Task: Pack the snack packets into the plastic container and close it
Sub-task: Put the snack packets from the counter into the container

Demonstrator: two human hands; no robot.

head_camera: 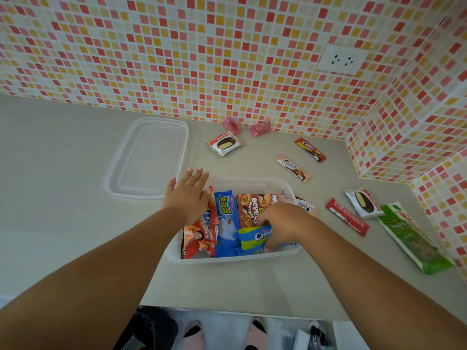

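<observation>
Both forearms reach in from the bottom edge toward the plastic container (pixel 290 188), which sits open on the surface (pixel 63 236) near the front. The left hand (pixel 188 195) lies flat with its fingers (pixel 195 175) straight and spread, pressing against the container's left rim and the red packet (pixel 199 238) standing at that side. The right hand (pixel 283 221) is down inside the container, its fingers curled around the blue cream-biscuit packet (pixel 252 237), apparently seating it near the front wall.

Packing looks roughly half done. Inside already stand the red packet, a blue packet (pixel 226 218), a brown cookie packet (pixel 252 205) and the blue cream-biscuit one.

Left outside are two pink sweets (pixel 231 125) by the tiled wall, a choco pie (pixel 224 144), a red sandwich-biscuit stick (pixel 310 149), a tan one (pixel 293 168), another stick (pixel 307 207) partly hidden just behind the right hand, a red wafer bar (pixel 347 217), a second pie (pixel 364 203) and a green nut bag (pixel 412 236) at the far right.

The clear lid (pixel 149 157) lies flat on the surface, to the left behind the container, apart from it. Closing therefore has not started, and the long green bag may need to lie on top.
</observation>
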